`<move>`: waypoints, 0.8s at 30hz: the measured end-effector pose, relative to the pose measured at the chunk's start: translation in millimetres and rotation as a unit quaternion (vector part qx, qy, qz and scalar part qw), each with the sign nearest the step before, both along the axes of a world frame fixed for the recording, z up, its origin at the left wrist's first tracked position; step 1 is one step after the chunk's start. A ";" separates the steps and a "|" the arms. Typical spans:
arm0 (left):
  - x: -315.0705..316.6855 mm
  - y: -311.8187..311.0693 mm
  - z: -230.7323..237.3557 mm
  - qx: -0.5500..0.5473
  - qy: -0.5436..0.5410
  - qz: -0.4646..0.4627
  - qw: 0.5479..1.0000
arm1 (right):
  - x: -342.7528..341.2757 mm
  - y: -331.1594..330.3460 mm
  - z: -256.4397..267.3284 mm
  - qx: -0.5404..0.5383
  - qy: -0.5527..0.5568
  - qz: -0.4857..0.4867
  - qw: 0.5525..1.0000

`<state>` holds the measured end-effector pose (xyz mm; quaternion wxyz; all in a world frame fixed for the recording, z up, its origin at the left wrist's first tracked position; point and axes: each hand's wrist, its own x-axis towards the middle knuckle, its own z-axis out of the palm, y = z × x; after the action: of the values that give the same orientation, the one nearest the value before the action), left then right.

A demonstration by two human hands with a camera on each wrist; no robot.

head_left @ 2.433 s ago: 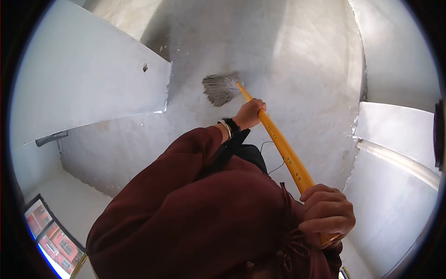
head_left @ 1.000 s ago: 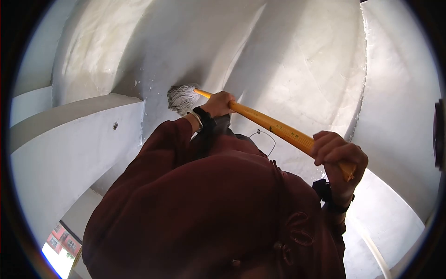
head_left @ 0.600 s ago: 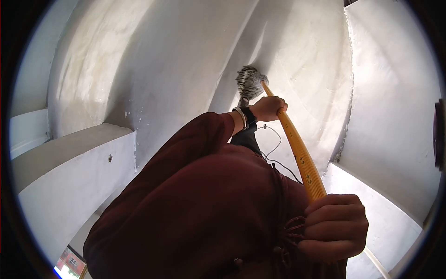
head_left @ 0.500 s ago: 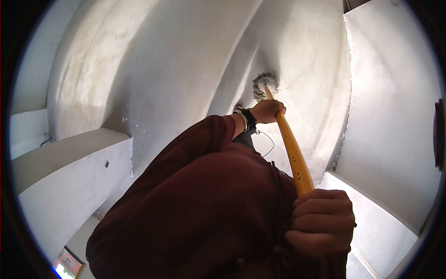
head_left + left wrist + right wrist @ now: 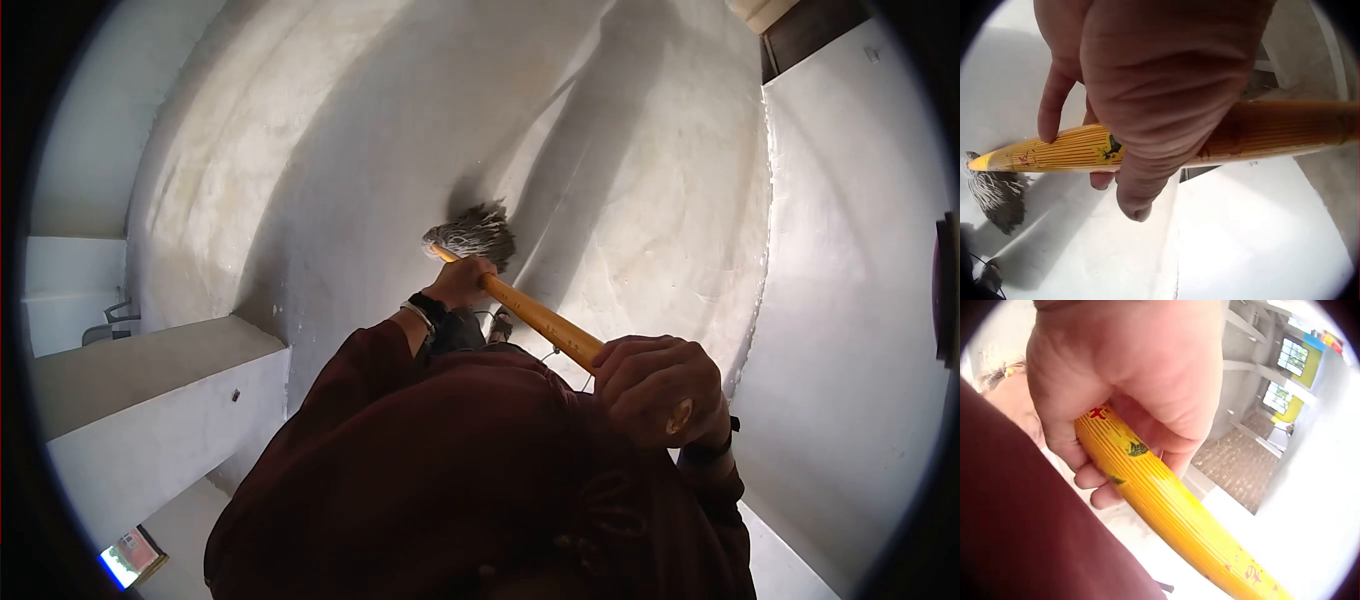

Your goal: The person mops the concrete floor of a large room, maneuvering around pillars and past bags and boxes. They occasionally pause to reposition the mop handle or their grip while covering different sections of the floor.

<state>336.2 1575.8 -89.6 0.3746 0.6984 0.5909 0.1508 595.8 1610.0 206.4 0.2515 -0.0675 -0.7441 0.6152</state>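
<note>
A mop with a grey-white string head (image 5: 478,235) and a yellow wooden handle (image 5: 545,323) lies across the head view. Its strands spread to the right over the pale floor. My left hand (image 5: 462,282) grips the handle low, close to the mop head. Higher up, my right hand (image 5: 660,385) wraps around the handle, whose cut end shows beside the fingers. In the left wrist view the thumb and fingers of the left hand (image 5: 1166,81) curl about the striped shaft. The right wrist view shows the right hand (image 5: 1129,369) curled on the printed handle (image 5: 1166,494).
Smooth grey floor (image 5: 400,150) stretches ahead, crossed by shadows and light. A low white partition wall (image 5: 160,430) stands on the left, and a white wall (image 5: 850,250) on the right. My foot (image 5: 501,323) is just behind the mop head; a thin cable (image 5: 552,353) hangs by my body.
The mop head swung left, then right and away; since half a second ago it has come back left and nearer, strands trailing right. Both hands keep their hold, the right moving slightly up.
</note>
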 end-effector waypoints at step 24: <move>11.1 491.1 -24.6 0.014 -0.153 -0.081 0.985 | -16.0 437.5 27.9 0.014 -0.062 -0.206 0.977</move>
<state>347.3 2066.9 -114.2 0.4615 0.7180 0.4661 0.2330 579.8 2047.5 234.2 0.3267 -0.2536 -0.7373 0.5342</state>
